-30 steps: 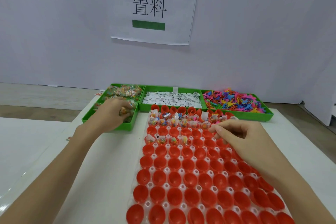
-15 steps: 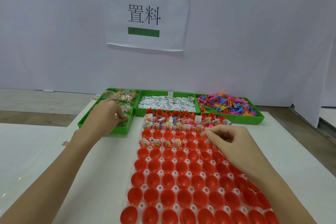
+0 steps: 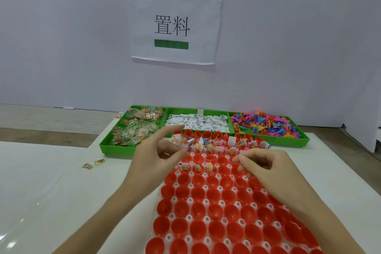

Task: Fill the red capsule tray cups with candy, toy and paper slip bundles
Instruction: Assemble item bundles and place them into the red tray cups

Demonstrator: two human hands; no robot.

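Note:
The red capsule tray (image 3: 216, 212) lies on the white table in front of me. Its second row holds several filled cups (image 3: 218, 149), and three more filled cups (image 3: 196, 167) sit at the left of the fourth row. My left hand (image 3: 152, 159) hovers over the tray's far-left corner and pinches a clear candy packet (image 3: 179, 141) between thumb and curled fingers. My right hand (image 3: 266, 168) hangs over the tray's right side with fingers curled, its fingertips near the fourth row. Whatever lies under those fingers is hidden.
Three green bins line the tray's far edge: candy packets (image 3: 136, 130) on the left, paper slips (image 3: 198, 122) in the middle, coloured toys (image 3: 266, 125) on the right. Two loose candy packets (image 3: 93, 164) lie on the table at the left. A paper sign (image 3: 173, 27) hangs on the wall.
My left hand has left the candy bin and come over the tray's far-left corner with a candy packet. My right hand has stayed over the tray's right side.

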